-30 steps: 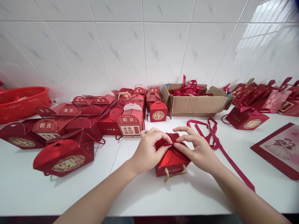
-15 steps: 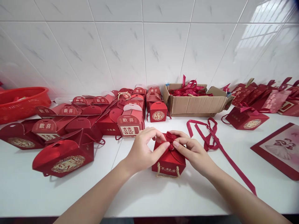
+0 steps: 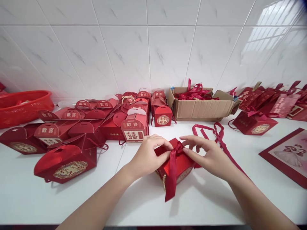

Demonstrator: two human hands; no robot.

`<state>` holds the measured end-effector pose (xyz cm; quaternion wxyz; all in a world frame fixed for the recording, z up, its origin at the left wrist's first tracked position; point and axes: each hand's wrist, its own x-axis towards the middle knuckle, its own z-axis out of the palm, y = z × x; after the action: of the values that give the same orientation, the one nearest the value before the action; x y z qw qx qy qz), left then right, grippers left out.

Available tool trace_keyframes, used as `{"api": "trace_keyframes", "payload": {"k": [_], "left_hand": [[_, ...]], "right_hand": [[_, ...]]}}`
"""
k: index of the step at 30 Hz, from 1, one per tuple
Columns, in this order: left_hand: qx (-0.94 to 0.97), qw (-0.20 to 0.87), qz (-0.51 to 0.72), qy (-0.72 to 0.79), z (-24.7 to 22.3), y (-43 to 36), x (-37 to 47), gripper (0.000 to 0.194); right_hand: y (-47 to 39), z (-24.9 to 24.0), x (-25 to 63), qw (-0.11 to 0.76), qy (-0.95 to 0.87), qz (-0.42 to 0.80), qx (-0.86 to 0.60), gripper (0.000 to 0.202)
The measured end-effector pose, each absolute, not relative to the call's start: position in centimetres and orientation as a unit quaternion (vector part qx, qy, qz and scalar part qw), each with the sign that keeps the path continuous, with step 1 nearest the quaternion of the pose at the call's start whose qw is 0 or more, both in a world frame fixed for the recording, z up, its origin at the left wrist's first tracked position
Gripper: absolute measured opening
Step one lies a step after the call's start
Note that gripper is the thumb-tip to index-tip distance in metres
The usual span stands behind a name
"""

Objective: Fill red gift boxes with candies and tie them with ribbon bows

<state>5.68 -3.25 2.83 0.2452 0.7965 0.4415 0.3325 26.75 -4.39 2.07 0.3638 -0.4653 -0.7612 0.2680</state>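
Observation:
Between my hands on the white table sits a small red gift box (image 3: 184, 164), turned at an angle, with a twisted gold cord handle (image 3: 164, 182) on its near left side. A dark red ribbon (image 3: 171, 179) is tied in a bow on its top; one tail hangs down over the front. My left hand (image 3: 150, 155) pinches the bow's left side between thumb and forefinger. On the right side of the bow, my right hand (image 3: 211, 158) has its thumb and curled fingers on the ribbon loop, the forefinger raised.
Several red gift boxes (image 3: 69, 163) crowd the left and middle. A red plastic basin (image 3: 28, 111) stands far left. At the back, a cardboard box (image 3: 203, 110) holds ribbons. Loose ribbon (image 3: 222, 140), a tied box (image 3: 255, 123) and a picture-printed red item (image 3: 271, 156) lie right.
The box has turned so its corded side faces left and a printed side shows at right front. A ribbon tail now hangs over its front. My right hand has risen slightly and opened out.

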Motion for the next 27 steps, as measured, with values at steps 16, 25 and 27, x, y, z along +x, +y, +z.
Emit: {"api": "trace_keyframes", "payload": {"k": [16, 25, 27], "left_hand": [[0.817, 0.238, 0.349, 0.392, 2.0, -3.3, 5.8, 0.008], [0.815, 0.246, 0.361, 0.381, 1.9, -3.1, 5.6, 0.015], [0.813, 0.246, 0.367, 0.38, 1.8, -3.0, 5.6, 0.016]], "right_hand": [[-5.0, 2.7, 28.0, 0.354, -0.76, 0.333, -0.432, 0.029], [-3.7, 2.5, 28.3, 0.329, -0.806, 0.324, -0.371, 0.033], [-3.6, 2.4, 28.2, 0.342, -0.782, 0.36, -0.376, 0.031]]}}
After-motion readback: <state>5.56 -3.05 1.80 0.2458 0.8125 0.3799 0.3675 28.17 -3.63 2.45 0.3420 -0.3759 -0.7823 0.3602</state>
